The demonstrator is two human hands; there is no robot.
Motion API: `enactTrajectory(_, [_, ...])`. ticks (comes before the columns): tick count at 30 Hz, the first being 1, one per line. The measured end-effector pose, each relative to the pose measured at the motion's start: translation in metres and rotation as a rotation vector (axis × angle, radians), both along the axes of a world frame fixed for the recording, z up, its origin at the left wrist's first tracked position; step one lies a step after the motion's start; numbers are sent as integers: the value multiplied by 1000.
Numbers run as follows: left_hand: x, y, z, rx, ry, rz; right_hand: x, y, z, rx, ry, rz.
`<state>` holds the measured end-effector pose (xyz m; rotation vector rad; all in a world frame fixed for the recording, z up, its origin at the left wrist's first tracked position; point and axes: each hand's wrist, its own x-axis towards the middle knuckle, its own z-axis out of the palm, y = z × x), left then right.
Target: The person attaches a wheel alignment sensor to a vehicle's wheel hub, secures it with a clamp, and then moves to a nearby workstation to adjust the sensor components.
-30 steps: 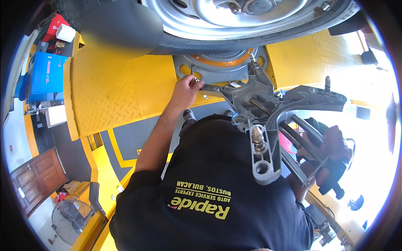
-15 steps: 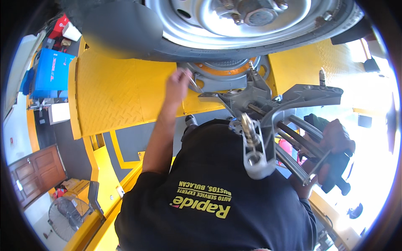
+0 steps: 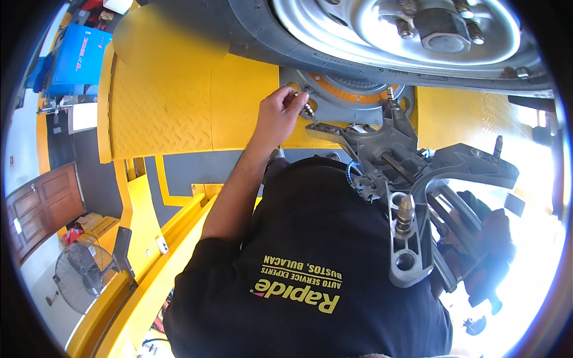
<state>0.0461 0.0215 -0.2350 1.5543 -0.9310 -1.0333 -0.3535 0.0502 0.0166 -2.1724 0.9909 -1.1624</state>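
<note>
The left hand [image 3: 280, 116] has its thumb and fingers closed around a small metal pin [image 3: 308, 110], which is at the far side, just beside the left arm tip of a grey clamp [image 3: 388, 140]. The pin's long axis is slanted, and its free end points near and to the right, toward this tip. The clamp's rods [image 3: 456, 209] run from far left to near right; one metal peg [image 3: 405, 215] stands on its near arm. The right hand [image 3: 496, 232] is by the rods in strong glare, so I cannot tell its grip. At the far side is a wheel [image 3: 418, 36]. On the left are a blue case [image 3: 77, 59] and a yellow carton [image 3: 101, 230]; their insides are hidden. The case carries red lettering, and the black shirt [image 3: 286, 227] has yellow lettering, which appears upside down.
</note>
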Motion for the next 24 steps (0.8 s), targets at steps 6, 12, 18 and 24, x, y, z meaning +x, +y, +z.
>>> enactTrajectory(6, [-11, -3, 10, 73, -216, -175, 3, 0, 7, 37, 47, -29])
enactTrajectory(12, [-4, -16, 26, 196, -270, -316, -1, 4, 12, 58, 65, -44])
enactTrajectory(18, [-13, -23, 40, 291, -496, -379, -2, 5, 15, 72, 78, -60])
enactTrajectory(24, [-4, -40, 38, 381, -632, -588, -4, 6, 18, 92, 85, -79])
